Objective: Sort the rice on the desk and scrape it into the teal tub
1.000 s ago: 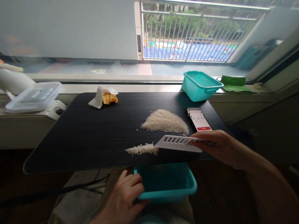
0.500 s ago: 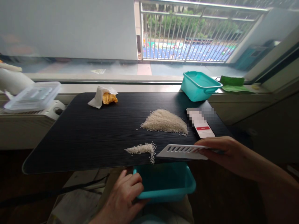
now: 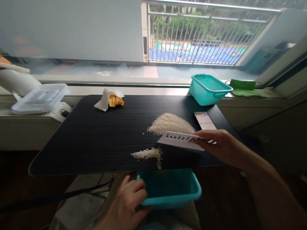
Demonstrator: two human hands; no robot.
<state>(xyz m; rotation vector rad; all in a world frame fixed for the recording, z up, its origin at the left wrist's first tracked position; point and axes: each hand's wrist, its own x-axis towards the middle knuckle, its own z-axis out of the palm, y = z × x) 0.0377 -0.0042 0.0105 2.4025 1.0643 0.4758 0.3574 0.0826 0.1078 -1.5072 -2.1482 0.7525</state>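
Observation:
My right hand (image 3: 213, 142) grips a white slotted spatula (image 3: 179, 142), its blade slanting over the table between two heaps of rice. Just behind the blade lies the large rice heap (image 3: 171, 123). A smaller, L-shaped strip of rice (image 3: 146, 154) is spread in front, close to the table's near edge. Below that edge, my left hand (image 3: 133, 195) holds the left rim of a teal plastic bin (image 3: 171, 200), fingers closed over it. The bin sits at my lap, partly tucked under the dark tabletop (image 3: 91, 137).
A phone (image 3: 205, 121) lies right of the large heap. Another teal bin (image 3: 211, 89) stands at the far right corner. White paper with an orange-yellow cloth-like item (image 3: 116, 100) rests far left. A clear plastic container (image 3: 39, 99) sits on the radiator, left of the table.
My right hand has raised the spatula and moved it away from the near edge, toward the large heap. My left hand stays on the bin. The view has shifted slightly.

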